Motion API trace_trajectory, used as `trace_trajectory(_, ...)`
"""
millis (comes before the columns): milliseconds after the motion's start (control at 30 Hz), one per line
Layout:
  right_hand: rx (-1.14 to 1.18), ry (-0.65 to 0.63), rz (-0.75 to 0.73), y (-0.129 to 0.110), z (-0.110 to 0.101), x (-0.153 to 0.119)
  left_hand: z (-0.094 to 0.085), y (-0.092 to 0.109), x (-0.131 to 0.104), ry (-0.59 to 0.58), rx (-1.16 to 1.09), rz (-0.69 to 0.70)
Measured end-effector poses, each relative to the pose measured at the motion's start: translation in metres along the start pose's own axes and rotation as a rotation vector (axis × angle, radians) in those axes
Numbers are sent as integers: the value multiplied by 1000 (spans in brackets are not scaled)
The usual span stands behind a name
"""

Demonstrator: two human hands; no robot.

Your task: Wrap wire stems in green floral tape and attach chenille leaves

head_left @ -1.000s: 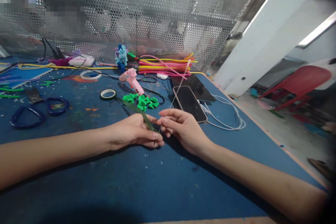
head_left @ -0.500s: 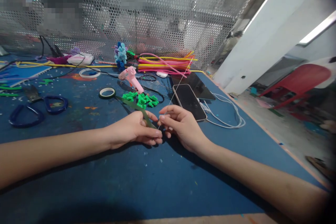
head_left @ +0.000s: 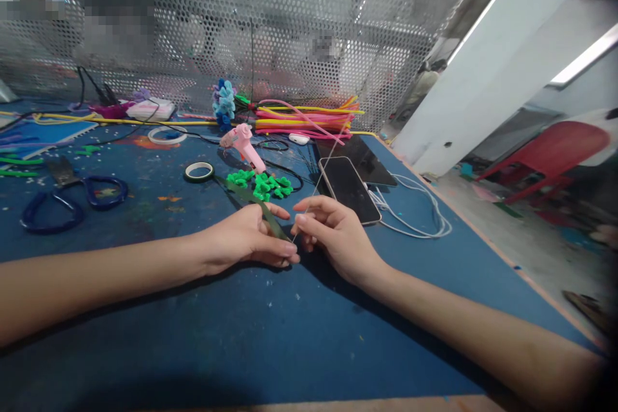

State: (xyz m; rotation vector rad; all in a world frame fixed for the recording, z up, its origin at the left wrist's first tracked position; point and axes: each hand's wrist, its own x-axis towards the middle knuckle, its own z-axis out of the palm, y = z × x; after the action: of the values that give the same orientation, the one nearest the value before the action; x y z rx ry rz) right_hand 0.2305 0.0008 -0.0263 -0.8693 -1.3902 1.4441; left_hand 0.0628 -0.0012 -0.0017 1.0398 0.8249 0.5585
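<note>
Near the middle of the table, my left hand (head_left: 263, 238) pinches the end of a dark green tape strip (head_left: 274, 222). The strip runs back to a tape roll (head_left: 199, 171) lying on the table. My right hand (head_left: 333, 225) is closed on a thin pale wire (head_left: 322, 174), which slants up to the right from the fingertips. The wire's lower end meets the tape at my left thumb and finger. Just behind my hands lie green fuzzy pipe-cleaner pieces (head_left: 261, 185).
Beyond stand a pink glue gun (head_left: 245, 147), a blue fuzzy flower bunch (head_left: 224, 103) and bundled pink and yellow pipe cleaners (head_left: 299, 121). A phone (head_left: 350, 188) and white cable (head_left: 434, 206) lie right. Blue-handled scissors (head_left: 72, 206) lie left. A perforated metal screen (head_left: 290, 45) closes the back.
The wire leans slightly differently, its upper end a little lower and further left. My right fingers have curled in slightly. My left hand has hardly moved, still pinching the tape.
</note>
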Motion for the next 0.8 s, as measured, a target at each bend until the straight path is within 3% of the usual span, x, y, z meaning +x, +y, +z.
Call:
trace_trajectory(100, 46, 4, 11, -1, 0, 0, 0, -1, 0, -17, -36, 6)
trace_trajectory(233, 94, 77, 32, -2, 0, 1, 1, -4, 1, 55, -108, 30)
trace_trajectory(400, 89, 169, 46, -2, 0, 0, 0, -5, 7, 188, -106, 192)
trace_trajectory(567, 57, 3, 147, -5, 3, -4, -3, -5, 13, 209, -166, 355)
trace_trajectory(800, 143, -88, 255, -7, 8, -2, -3, -9, 14, 222, -160, 412)
